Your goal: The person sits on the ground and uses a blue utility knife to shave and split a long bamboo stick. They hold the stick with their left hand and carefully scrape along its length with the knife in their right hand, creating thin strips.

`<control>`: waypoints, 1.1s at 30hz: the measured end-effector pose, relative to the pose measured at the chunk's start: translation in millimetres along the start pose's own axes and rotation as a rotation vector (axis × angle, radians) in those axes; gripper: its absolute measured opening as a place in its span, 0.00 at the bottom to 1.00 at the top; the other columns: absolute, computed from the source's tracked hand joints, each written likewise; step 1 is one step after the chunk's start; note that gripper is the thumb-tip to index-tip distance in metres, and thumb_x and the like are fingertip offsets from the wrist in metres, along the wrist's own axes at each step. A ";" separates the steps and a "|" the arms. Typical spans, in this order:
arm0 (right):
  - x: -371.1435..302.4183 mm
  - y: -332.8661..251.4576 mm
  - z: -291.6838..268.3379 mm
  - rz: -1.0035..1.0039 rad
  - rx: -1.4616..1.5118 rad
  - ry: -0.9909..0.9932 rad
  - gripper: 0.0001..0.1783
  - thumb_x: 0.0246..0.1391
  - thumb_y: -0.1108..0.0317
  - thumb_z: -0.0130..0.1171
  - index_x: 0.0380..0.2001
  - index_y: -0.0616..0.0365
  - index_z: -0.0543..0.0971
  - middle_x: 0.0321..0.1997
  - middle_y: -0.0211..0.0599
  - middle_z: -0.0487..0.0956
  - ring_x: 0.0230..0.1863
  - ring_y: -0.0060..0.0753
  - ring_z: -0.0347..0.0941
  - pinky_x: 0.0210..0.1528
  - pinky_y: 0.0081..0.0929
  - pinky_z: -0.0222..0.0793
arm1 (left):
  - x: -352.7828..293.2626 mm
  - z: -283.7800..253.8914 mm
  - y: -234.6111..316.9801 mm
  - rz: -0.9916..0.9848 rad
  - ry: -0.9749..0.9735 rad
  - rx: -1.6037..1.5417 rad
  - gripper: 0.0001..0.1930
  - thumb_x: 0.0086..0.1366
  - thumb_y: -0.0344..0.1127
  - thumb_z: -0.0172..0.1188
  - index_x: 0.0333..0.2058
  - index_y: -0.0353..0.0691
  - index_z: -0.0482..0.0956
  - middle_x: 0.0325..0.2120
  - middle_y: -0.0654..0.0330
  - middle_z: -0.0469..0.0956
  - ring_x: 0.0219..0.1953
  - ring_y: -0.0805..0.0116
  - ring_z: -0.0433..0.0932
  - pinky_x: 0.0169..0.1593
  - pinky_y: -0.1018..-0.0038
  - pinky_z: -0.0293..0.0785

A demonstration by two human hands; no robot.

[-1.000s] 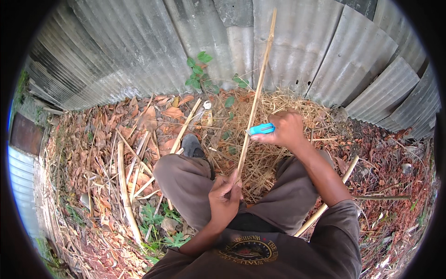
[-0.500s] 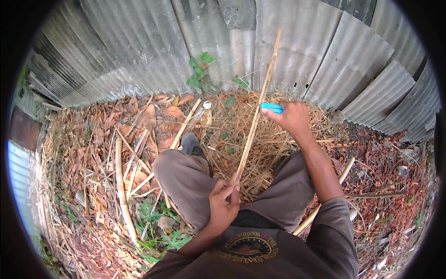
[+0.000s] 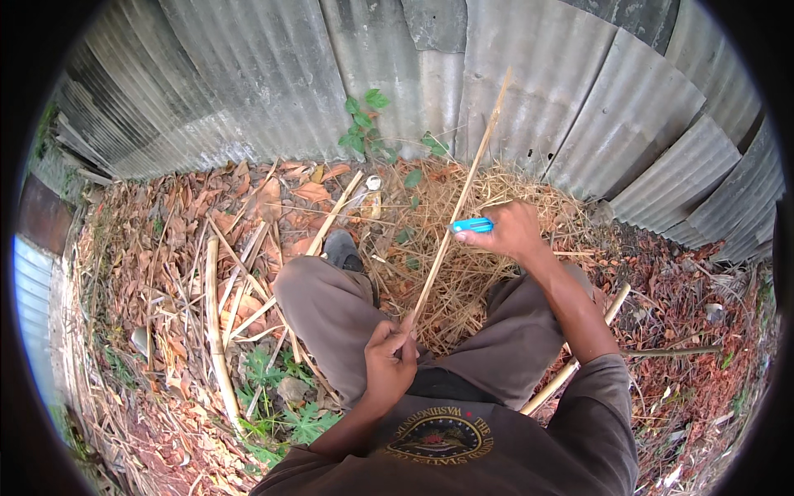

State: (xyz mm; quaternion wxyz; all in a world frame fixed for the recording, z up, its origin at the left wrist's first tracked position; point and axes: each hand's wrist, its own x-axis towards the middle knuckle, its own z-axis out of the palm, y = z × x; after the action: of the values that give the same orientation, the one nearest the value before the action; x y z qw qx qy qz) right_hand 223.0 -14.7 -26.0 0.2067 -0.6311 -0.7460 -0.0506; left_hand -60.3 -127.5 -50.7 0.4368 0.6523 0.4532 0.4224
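Observation:
A long, thin bamboo strip [image 3: 465, 198] slants up and away from my lap toward the metal fence. Its near end is pinched between the thumb and fingers of my left hand [image 3: 390, 361], close above my lap. My right hand [image 3: 511, 229] is closed around a bright blue utility knife [image 3: 472, 225]. The front of the knife meets the strip about halfway along, with my thumb beside it. The blade is too small to make out.
A corrugated metal fence [image 3: 397, 91] stands ahead. Bamboo poles [image 3: 217, 322] lie on dry leaves at the left, and another pole [image 3: 571, 372] runs by my right side. Straw shavings [image 3: 463, 306] cover the ground between my knees. Green plants [image 3: 308, 422] grow at lower left.
My right hand and the knife have slid along the strip toward me. My left hand and the strip have shifted slightly nearer my body.

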 end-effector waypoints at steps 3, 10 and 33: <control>-16.3 -32.1 15.5 -0.140 0.097 0.015 0.42 0.36 0.21 0.56 0.09 0.54 0.78 0.06 0.34 0.69 0.10 0.39 0.70 0.18 0.36 0.68 | 17.0 0.3 -7.6 0.155 0.050 0.107 0.16 0.62 0.17 0.54 0.49 0.30 0.78 0.26 0.63 0.68 0.23 0.80 0.71 0.26 0.83 0.69; -7.0 -35.2 15.8 -0.062 0.007 0.207 0.42 0.36 0.21 0.56 0.08 0.54 0.77 0.05 0.36 0.68 0.09 0.39 0.69 0.16 0.35 0.66 | 32.0 4.1 2.2 0.169 0.103 0.246 0.15 0.56 0.13 0.54 0.42 0.28 0.80 0.26 0.57 0.68 0.24 0.71 0.72 0.29 0.79 0.70; 16.0 5.1 -3.7 0.092 -0.165 0.292 0.38 0.35 0.25 0.60 0.08 0.53 0.76 0.07 0.34 0.69 0.10 0.37 0.67 0.21 0.35 0.65 | 26.0 -14.5 12.9 0.232 0.022 0.354 0.27 0.52 0.14 0.54 0.52 0.38 0.78 0.27 0.55 0.70 0.23 0.64 0.74 0.28 0.74 0.71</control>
State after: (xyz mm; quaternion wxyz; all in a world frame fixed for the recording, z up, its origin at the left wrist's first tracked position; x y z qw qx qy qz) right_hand 226.9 -0.3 -17.6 0.2624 -0.6653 -0.6717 -0.1933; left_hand -65.1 -102.5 -30.6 0.2589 0.7618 0.4471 0.3908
